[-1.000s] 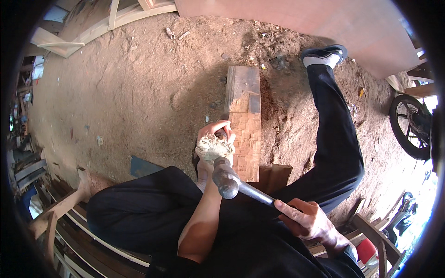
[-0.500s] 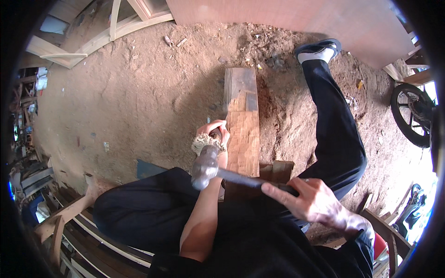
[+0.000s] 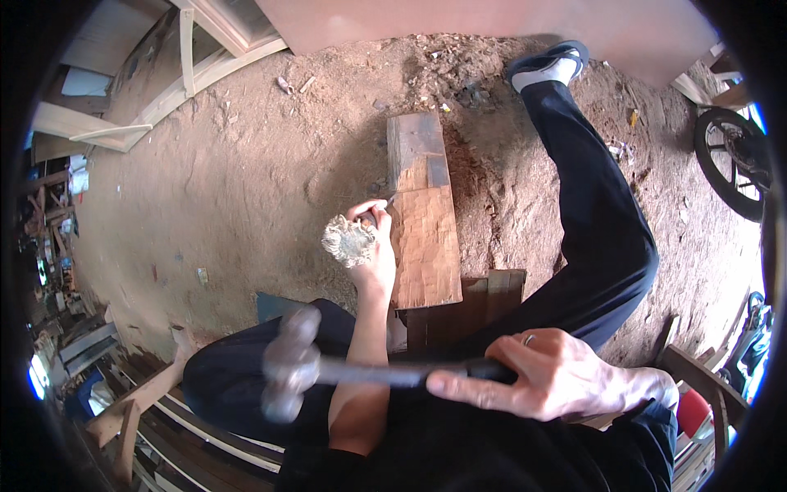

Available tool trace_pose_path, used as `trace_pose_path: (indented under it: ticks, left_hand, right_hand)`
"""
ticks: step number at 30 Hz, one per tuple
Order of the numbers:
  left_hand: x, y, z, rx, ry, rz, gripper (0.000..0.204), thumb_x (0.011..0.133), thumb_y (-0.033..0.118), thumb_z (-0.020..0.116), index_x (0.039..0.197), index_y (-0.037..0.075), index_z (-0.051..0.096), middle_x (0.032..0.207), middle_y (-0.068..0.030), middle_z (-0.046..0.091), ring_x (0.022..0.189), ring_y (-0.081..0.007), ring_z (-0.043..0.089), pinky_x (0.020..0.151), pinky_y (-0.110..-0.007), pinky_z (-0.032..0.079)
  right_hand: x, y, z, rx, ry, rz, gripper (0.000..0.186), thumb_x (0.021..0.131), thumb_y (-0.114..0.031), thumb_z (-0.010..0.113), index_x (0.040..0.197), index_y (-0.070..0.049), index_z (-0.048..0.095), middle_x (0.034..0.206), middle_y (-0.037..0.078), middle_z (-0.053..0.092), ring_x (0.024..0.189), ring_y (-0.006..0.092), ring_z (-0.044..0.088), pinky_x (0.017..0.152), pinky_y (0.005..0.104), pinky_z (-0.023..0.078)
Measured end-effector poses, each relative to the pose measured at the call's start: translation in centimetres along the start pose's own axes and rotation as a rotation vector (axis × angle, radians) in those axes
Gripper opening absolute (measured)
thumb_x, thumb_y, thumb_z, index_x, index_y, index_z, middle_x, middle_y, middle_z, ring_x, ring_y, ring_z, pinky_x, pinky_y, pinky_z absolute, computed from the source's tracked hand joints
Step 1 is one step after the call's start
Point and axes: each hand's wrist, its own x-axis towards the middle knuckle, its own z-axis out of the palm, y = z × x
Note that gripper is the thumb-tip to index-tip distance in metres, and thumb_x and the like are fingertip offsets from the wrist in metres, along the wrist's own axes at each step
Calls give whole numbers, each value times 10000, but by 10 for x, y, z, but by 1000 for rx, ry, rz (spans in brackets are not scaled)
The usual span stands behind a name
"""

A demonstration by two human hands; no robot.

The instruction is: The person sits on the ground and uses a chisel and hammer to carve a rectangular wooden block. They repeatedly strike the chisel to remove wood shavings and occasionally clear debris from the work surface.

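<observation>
My left hand (image 3: 376, 254) is closed around a chisel (image 3: 350, 240) whose wooden handle end is mushroomed and frayed. The chisel's tip meets the left edge of a thick timber block (image 3: 426, 250), near a step between its chipped reddish face and its greyer far end. In my right hand (image 3: 545, 373) is a hammer (image 3: 369, 374), gripped by its dark handle with the index finger stretched along it. The hammer's metal head, blurred by motion, hangs over my left thigh, apart from the chisel. Most of the chisel's blade is hidden by my fingers.
Under the block's near end lie dark wood pieces (image 3: 500, 287). My right leg (image 3: 586, 180) stretches along the right. A pale wooden frame (image 3: 106, 131) and a broad panel (image 3: 459, 18) stand at the far side. A wheel (image 3: 730, 164) is at far right; wooden slats (image 3: 156, 377) lie near left.
The hammer has swung back toward my body and away from the chisel, its head now lower in view. My left hand keeps the chisel at the block, with the handle end tilted further left.
</observation>
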Motion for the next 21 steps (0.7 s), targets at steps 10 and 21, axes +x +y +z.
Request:
trace_pose_path:
  ticks: [10, 21]
  left_hand:
    - [11, -1, 7, 16, -16, 85, 97, 1011, 82, 674, 1095, 34, 681, 1004, -52, 698, 933, -149, 641, 873, -321, 512]
    - [8, -4, 1, 30, -36, 106, 99, 1019, 88, 664, 1099, 33, 681, 1054, -63, 704, 970, -152, 635, 903, -322, 502]
  right_hand:
    - [5, 16, 18, -41, 43, 126, 751, 832, -92, 667, 1556, -258, 554, 727, 23, 438, 466, 127, 460, 410, 303, 483]
    - [-3, 9, 3, -34, 59, 102, 769, 840, -80, 706, 1559, -297, 543, 739, 50, 537, 487, 109, 517, 417, 269, 502]
